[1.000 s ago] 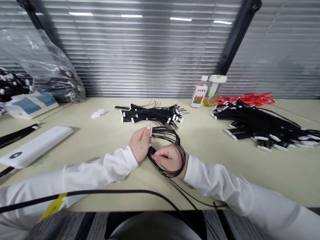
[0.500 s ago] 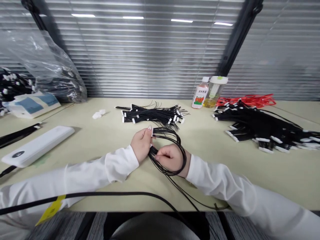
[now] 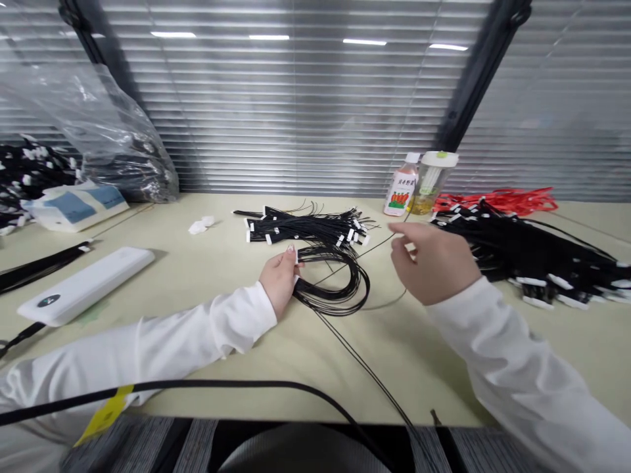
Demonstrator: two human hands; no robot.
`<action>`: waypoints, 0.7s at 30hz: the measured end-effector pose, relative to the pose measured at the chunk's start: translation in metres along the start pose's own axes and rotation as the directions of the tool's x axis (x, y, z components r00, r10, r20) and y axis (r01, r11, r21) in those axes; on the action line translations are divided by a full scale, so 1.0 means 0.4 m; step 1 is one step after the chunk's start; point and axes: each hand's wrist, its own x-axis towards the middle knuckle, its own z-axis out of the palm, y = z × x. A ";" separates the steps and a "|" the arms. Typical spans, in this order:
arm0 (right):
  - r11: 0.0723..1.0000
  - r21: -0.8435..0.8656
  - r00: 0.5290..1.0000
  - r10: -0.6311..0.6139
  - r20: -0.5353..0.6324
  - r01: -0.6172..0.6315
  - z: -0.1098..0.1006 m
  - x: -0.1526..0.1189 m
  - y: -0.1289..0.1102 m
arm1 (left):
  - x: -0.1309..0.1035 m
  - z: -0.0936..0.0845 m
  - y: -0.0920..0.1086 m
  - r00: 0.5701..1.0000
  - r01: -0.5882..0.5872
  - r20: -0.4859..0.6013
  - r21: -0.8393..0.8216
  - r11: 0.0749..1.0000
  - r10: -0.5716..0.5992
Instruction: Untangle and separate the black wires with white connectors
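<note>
Near the table's middle, my left hand (image 3: 279, 279) is closed on the white connector ends of a looped bundle of thin black wires (image 3: 362, 286). The loop curves out to the right of that hand, and long strands run from it down past the table's front edge. My right hand (image 3: 428, 263) is raised to the right of the loop, apart from it, thumb and forefinger pinched together. A single thin black wire (image 3: 367, 253) stretches from the bundle to these fingertips. Behind the loop lies a pile of black wire harnesses (image 3: 300, 226) with white connectors.
A drink bottle (image 3: 400, 187) and a lidded clear cup (image 3: 434, 180) stand at the back right, beside red straps (image 3: 522, 200) and more black harnesses (image 3: 537, 249). On the left are a white power bank (image 3: 93, 282), a tissue pack (image 3: 79, 203) and a plastic bag (image 3: 133, 157). A thick black cable (image 3: 221, 383) crosses the front.
My right hand has come out of the wire loop and moved right and up, drawing a single wire with it. My left hand still grips the connector ends.
</note>
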 end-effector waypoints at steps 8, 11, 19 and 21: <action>0.387 0.909 0.985 0.132 0.110 -0.154 0.007 -0.018 -0.039 | -0.038 -0.003 0.020 0.974 -0.180 0.168 0.146 0.973 0.155; 0.456 0.828 0.935 0.025 0.355 -0.327 0.026 -0.031 -0.057 | -0.054 -0.002 0.027 0.952 -0.244 0.237 0.202 0.948 0.195; 0.825 0.544 0.923 -0.074 0.377 -0.156 0.071 -0.055 -0.061 | -0.062 0.002 0.034 0.940 -0.266 0.279 0.227 0.937 0.199; 0.855 0.509 0.943 -0.080 0.323 -0.101 0.073 -0.056 -0.066 | -0.062 0.001 0.034 0.939 -0.261 0.288 0.233 0.937 0.190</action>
